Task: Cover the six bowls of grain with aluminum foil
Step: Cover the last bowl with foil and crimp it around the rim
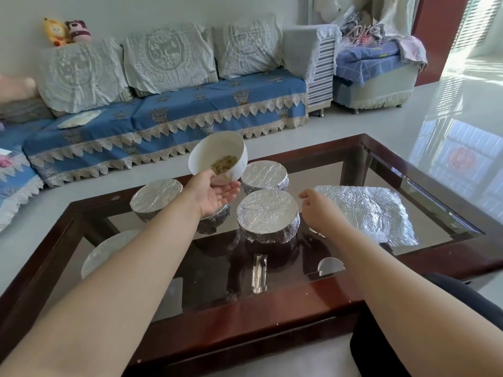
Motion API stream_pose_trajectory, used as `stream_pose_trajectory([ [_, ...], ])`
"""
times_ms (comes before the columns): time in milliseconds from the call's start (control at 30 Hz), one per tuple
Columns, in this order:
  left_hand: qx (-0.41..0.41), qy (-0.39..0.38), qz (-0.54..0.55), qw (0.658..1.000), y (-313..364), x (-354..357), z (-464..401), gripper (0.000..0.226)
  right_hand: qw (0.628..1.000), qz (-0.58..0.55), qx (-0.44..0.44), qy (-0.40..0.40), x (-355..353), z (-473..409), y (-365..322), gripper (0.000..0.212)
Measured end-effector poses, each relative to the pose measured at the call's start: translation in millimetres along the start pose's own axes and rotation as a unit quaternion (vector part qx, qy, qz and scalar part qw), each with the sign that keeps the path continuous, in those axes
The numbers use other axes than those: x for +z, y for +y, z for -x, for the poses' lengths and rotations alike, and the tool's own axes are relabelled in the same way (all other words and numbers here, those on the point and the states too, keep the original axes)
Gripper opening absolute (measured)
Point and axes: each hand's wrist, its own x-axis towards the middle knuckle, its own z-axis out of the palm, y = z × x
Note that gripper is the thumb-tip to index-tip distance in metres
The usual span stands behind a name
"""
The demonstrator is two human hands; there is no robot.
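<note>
We see our left hand [215,194] raised, palm up, fingers cupped under a tilted white bowl [220,156]. Our right hand [319,210] hovers, fingers loosely curled, holding nothing.

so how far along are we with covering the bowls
Three foil-capped bowls show clearly: back left, back right and front centre. A fourth sits partly hidden under the left hand, which holds an uncovered bowl of grain. A loose foil sheet waits by the right hand. A sixth bowl cannot be confirmed.
</note>
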Motion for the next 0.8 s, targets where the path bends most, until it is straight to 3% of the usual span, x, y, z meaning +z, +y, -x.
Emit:
stream_pose_trajectory([
  [167,-0.013,-0.067,-0.112,0.991,-13.7,-33.5,38.9,0.033,0.988,0.146,0.035,-0.024,0.7,-1.4,18.2,0.052],
  [267,-0.034,-0.094,-0.159,0.982,-24.2,-53.6,64.4,0.037,0.968,0.233,0.062,-0.073,13.3,1.9,30.2,0.094],
  [333,-0.054,-0.102,-0.169,0.979,-34.9,-66.3,77.6,0.041,0.962,0.246,0.072,-0.092,19.9,7.5,33.7,0.103],
  [500,-0.086,-0.112,-0.177,0.974,-62.2,-92.6,99.4,0.046,0.967,0.222,0.082,-0.095,25.0,21.6,36.5,0.096],
  [800,-0.117,-0.121,-0.240,0.956,-92.0,-120.5,112.3,0.048,0.971,0.227,0.059,-0.049,25.8,40.8,28.7,0.049],
])
